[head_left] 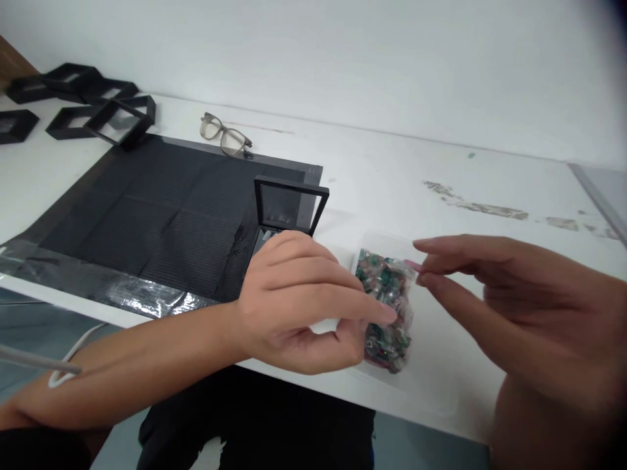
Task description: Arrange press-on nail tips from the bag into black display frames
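Observation:
My left hand (308, 303) reaches across a clear plastic box (386, 240). Its index finger is stretched out over the contents, apart from the thumb, and nothing shows in its grasp. Inside the box lie many small items in clear wrapping (386, 277), mostly green with some reddish ones. My right hand (490, 294), just right of the box, pinches a small slim pink piece (413, 264) between thumb and fingers. Behind my left wrist stands an open black hinged case (292, 186) with a clear window; my hand hides most of its lower half.
A black ribbed mat with clear plastic edging (161, 215) covers the left side of the white table. Several black frames (120, 124) lie at the back left. Eyeglasses (225, 134) rest behind the mat. A white cable (63, 372) hangs near my left forearm.

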A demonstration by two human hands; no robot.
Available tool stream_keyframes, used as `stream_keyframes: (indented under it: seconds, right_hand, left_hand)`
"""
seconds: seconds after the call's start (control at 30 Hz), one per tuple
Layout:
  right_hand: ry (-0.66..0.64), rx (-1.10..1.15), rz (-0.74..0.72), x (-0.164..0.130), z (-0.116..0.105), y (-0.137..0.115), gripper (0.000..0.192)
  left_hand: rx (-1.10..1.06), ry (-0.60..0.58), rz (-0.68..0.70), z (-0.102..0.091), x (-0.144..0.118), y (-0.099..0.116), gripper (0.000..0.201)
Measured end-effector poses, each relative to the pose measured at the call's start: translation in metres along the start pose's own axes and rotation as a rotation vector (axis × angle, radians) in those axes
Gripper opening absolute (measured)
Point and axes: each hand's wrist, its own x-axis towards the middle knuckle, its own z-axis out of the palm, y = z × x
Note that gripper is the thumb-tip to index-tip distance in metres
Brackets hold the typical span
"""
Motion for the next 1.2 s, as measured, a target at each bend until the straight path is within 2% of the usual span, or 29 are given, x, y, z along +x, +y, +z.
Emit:
stream_keyframes:
  seconds: [0.07, 0.13, 0.3, 0.43, 0.63, 0.77, 0.83, 0.9, 0.93, 0.97, 1.0, 1.03, 1.07, 1.1, 1.17, 1.2]
  right_hand:
    - [0.037, -0.012, 0.099, 0.0, 0.001, 0.003, 0.025]
    - [-0.002, -0.059, 0.133, 0.001, 0.001, 0.007, 0.023]
    - [-0.124, -0.202, 0.098, 0.004, 0.002, 0.016, 0.023]
    - [-0.145, -0.268, 0.09, 0.004, 0.002, 0.017, 0.024]
    - [-0.15, -0.296, 0.049, 0.003, 0.001, 0.013, 0.022]
    - [-0.186, -0.337, 0.061, 0.003, -0.001, 0.016, 0.022]
    - [-0.211, -0.372, 0.072, 0.002, -0.001, 0.019, 0.024]
    - [-0.246, -0.405, 0.084, 0.003, -0.001, 0.022, 0.026]
    - [-0.266, -0.414, 0.094, 0.003, 0.0, 0.024, 0.027]
    - [-0.279, -0.418, 0.102, 0.003, 0.0, 0.025, 0.028]
    - [-0.285, -0.42, 0.106, 0.004, 0.0, 0.026, 0.029]
    - [-0.286, -0.427, 0.108, 0.005, 0.0, 0.027, 0.031]
    - [-0.282, -0.443, 0.108, 0.006, 0.0, 0.028, 0.033]
    - [-0.274, -0.468, 0.111, 0.008, -0.002, 0.03, 0.035]
    - [-0.239, -0.528, 0.124, 0.009, -0.005, 0.035, 0.038]
    - [-0.221, -0.551, 0.138, 0.01, -0.007, 0.039, 0.039]
  left_hand:
    - [0.011, 0.014, 0.024, -0.001, 0.001, 0.0, 0.021]
    - [0.026, 0.016, 0.048, -0.002, 0.002, 0.0, 0.021]
    - [0.037, -0.023, 0.137, -0.007, 0.003, -0.004, 0.013]
    - [0.042, -0.035, 0.15, -0.008, 0.001, -0.005, 0.013]
    - [0.09, -0.03, 0.121, -0.006, -0.001, -0.001, 0.026]
    - [0.122, -0.05, 0.123, -0.013, 0.001, -0.004, 0.024]
    - [0.152, -0.115, 0.19, -0.018, 0.001, -0.007, 0.02]
    - [0.181, -0.175, 0.314, -0.019, -0.004, -0.004, 0.016]
    - [0.197, -0.156, 0.379, -0.016, -0.009, 0.001, 0.016]
    - [0.177, -0.075, 0.435, -0.012, -0.015, 0.008, 0.015]
    - [0.144, -0.027, 0.417, -0.007, -0.023, 0.017, 0.015]
    - [0.141, -0.008, 0.335, -0.001, -0.031, 0.027, 0.018]
    - [0.168, -0.055, 0.263, 0.004, -0.038, 0.036, 0.021]
    - [0.194, -0.023, 0.135, 0.008, -0.044, 0.043, 0.027]
    - [0.214, 0.046, 0.09, 0.008, -0.047, 0.046, 0.033]
    - [0.212, 0.031, 0.178, 0.003, -0.043, 0.041, 0.035]
